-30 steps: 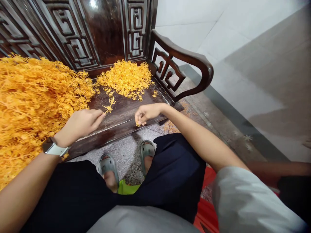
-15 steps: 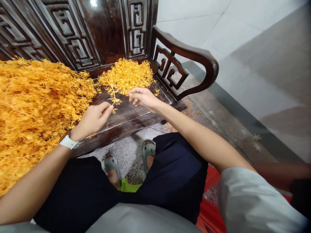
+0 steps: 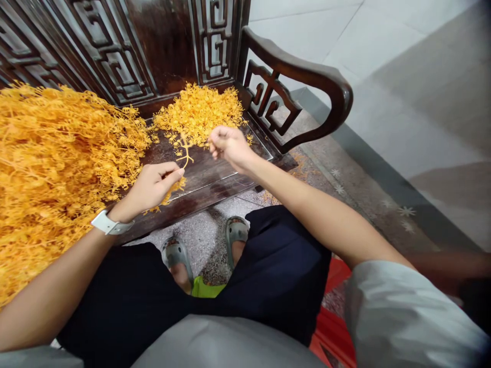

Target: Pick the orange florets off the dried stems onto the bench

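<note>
My left hand (image 3: 159, 184), with a pale watch strap (image 3: 111, 223) on its wrist, pinches the end of a thin branched yellow plastic stem (image 3: 186, 151) between thumb and forefinger. The stem points away from me over the wooden bench seat, and its near branches look bare. My right hand (image 3: 230, 145) is closed, fingers curled, just right of the stem and in front of a small heap of yellow plastic flower pieces (image 3: 203, 110). What its fingertips hold, if anything, is hidden. Left of my left hand lies a big pile of yellow flower sprays (image 3: 69, 153).
The dark carved bench (image 3: 215, 186) has a lattice back and a curved armrest (image 3: 307, 76) at the right. Loose yellow bits (image 3: 172, 191) lie near its front edge. My sandalled feet (image 3: 236, 232) rest on the speckled floor. Something red (image 3: 330, 337) is beside my right leg.
My right hand has moved slightly right, away from the stem, and its fingers have curled in. The flower piece on the stem's near branch no longer shows. My left hand stays nearly in place.
</note>
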A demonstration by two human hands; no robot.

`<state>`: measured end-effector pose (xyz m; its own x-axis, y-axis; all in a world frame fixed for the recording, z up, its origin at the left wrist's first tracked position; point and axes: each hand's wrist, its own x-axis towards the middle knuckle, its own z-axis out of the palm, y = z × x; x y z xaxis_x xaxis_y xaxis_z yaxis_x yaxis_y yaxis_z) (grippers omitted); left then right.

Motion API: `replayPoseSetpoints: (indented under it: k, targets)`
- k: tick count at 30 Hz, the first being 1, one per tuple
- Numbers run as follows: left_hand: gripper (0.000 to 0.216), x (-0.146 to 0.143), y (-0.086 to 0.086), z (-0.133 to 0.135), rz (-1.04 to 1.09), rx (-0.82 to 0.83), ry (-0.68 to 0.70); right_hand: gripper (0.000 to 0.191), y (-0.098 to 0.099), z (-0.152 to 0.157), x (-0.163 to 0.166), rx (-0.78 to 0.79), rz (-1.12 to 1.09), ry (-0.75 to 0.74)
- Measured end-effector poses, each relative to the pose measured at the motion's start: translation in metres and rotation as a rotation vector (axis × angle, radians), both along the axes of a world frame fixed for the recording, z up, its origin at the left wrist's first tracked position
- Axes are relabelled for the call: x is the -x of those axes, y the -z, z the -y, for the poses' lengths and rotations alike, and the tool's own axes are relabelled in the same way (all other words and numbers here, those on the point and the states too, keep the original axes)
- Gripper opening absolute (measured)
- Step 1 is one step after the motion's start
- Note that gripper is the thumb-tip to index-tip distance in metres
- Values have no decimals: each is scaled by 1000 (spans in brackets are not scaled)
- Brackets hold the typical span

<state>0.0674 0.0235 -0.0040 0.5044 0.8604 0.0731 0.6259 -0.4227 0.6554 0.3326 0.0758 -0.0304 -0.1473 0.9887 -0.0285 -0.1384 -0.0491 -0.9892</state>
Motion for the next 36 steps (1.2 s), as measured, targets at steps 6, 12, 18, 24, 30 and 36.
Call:
replayPoseSetpoints:
  k: [6, 12, 18, 24, 30, 36]
  targets:
    - [42, 12, -5, 5, 26, -3, -54, 25, 14, -16, -56, -85, 355, -72]
    - [39, 18, 2, -5, 24, -39, -95, 33, 25, 7, -39, 164, 520, -1135]
    - [40, 16, 5, -11, 41, 1, -122, 48, -24, -1, -24, 41, -136, -254]
    - [41, 10, 7, -9, 42, 5, -111, 26, -24, 10, -11, 103, 45, -292]
    - [41, 9, 10, -8, 148, 56, -104, 21, 0, 9, 0, -39, 293, -453]
    - [40, 5, 15, -10, 276, 140, -75, 31, 5, 14, 11, -103, 307, -590]
